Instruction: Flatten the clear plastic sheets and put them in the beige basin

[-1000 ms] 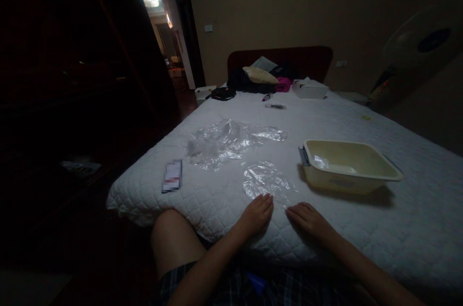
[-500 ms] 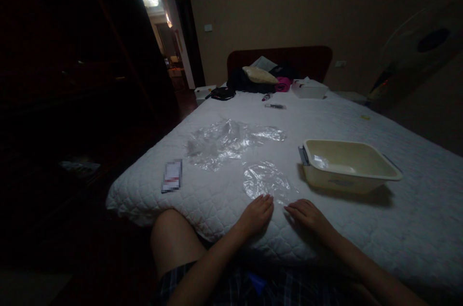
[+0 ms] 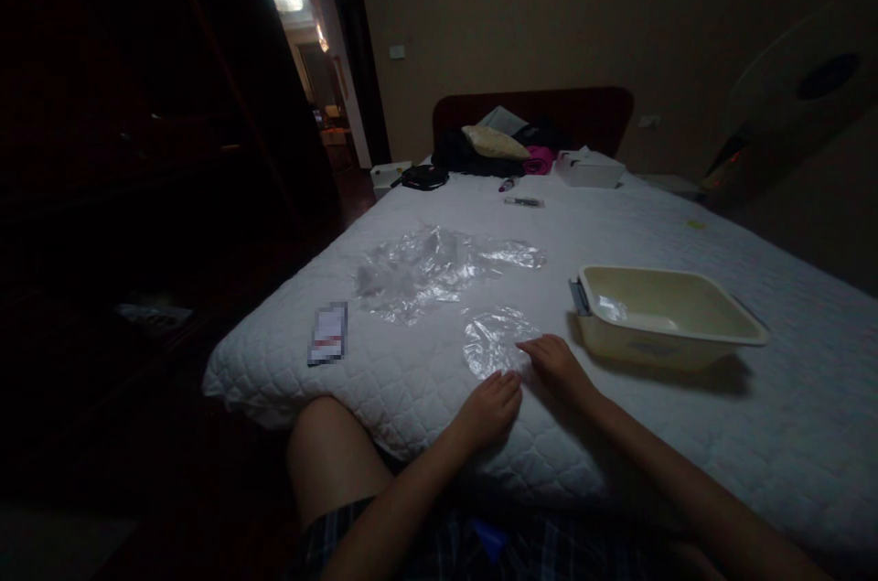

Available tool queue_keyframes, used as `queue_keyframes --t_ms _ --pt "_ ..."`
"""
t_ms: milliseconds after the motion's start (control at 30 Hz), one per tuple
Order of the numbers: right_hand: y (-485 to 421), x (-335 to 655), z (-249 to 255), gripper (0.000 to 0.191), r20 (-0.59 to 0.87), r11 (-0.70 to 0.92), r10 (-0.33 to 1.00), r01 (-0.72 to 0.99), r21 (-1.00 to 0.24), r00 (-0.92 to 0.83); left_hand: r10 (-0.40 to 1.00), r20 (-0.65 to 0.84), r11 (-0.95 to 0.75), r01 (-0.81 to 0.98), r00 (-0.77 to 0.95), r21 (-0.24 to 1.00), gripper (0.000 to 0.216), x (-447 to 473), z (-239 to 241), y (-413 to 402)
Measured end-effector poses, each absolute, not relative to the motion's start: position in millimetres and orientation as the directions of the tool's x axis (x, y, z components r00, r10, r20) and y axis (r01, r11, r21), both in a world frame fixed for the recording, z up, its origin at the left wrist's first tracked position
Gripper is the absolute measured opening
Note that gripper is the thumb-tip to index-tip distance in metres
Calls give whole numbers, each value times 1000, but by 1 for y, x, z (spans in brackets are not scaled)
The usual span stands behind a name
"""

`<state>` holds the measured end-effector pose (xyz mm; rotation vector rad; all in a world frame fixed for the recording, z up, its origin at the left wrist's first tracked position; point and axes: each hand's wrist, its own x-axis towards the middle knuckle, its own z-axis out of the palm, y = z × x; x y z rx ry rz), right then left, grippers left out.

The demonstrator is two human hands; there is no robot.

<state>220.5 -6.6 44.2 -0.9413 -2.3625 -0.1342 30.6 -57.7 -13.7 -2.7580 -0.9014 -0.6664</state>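
A small clear plastic bag (image 3: 495, 338) lies flat on the white quilted bed (image 3: 425, 389) just in front of me. My left hand (image 3: 486, 411) rests on the quilt at the bag's near edge, fingers stretched out and touching it. My right hand (image 3: 557, 363) lies flat on the bag's right side, fingers spread, pressing on the plastic. Neither hand grips anything. A larger heap of crumpled clear plastic bags (image 3: 432, 268) lies farther back to the left.
A cream plastic basin (image 3: 662, 317) stands to the right of my hands. A small flat card or packet (image 3: 328, 334) lies near the bed's left edge. Pillows, clothes and a white box (image 3: 588, 168) sit by the headboard. A fan (image 3: 799, 96) stands at the far right.
My right hand has slid forward and left from the bare quilt onto the small plastic bag. My left hand has stayed where it was.
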Motion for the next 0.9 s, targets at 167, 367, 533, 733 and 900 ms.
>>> queue_keyframes --t_ms 167,367,533,733,900 --pt "6 204 35 36 516 716 648 679 -161 -560 518 484 -803 596 705 -9 34 31 -15 -58" --pt "8 191 29 29 521 707 653 690 -159 -550 516 467 -807 591 718 -16 36 31 -14 -57" --pt "14 185 26 24 521 606 720 781 -149 -459 528 438 -801 598 728 -30 33 30 -12 -58" --pt "15 193 31 26 540 538 783 772 -337 -310 534 419 -800 600 734 -32 33 29 -7 -59" --pt "-6 211 34 24 557 572 769 725 -384 -312 539 419 -801 598 730 -12 35 29 -6 -60"
